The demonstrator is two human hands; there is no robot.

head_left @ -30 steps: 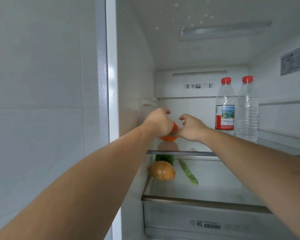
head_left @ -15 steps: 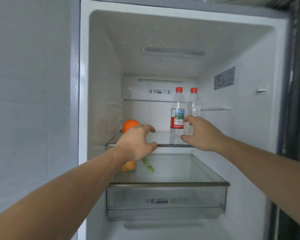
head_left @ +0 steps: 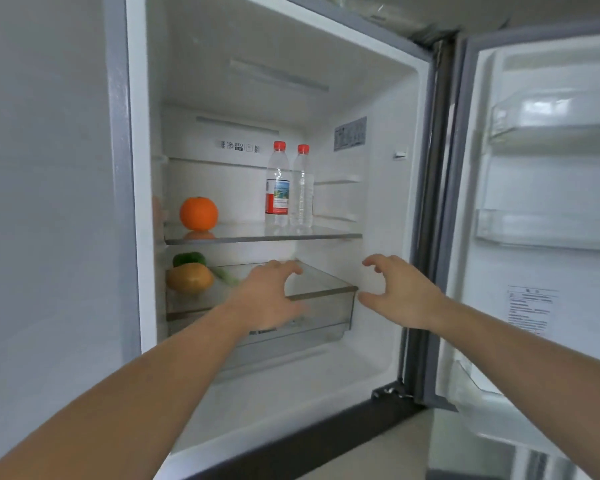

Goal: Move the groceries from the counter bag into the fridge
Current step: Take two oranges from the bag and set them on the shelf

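An open fridge (head_left: 392, 237) fills the view, its door (head_left: 541, 202) swung out to the right with clear door shelves. Inside, a glass shelf (head_left: 326, 234) holds two upright red-capped water bottles (head_left: 288, 188) touching side by side toward the back, and an orange (head_left: 199, 213) near the left wall. Below, a clear drawer (head_left: 333, 306) carries on its lid a yellow-brown round fruit (head_left: 190, 277), a green pepper (head_left: 189, 258) just behind it, and a long green vegetable (head_left: 227, 276) beside them. In front, two bare forearms reach in: the left hand (head_left: 269, 296) and right hand (head_left: 400, 292) both hang with fingers loosely curled and spread, holding nothing, well apart from the orange
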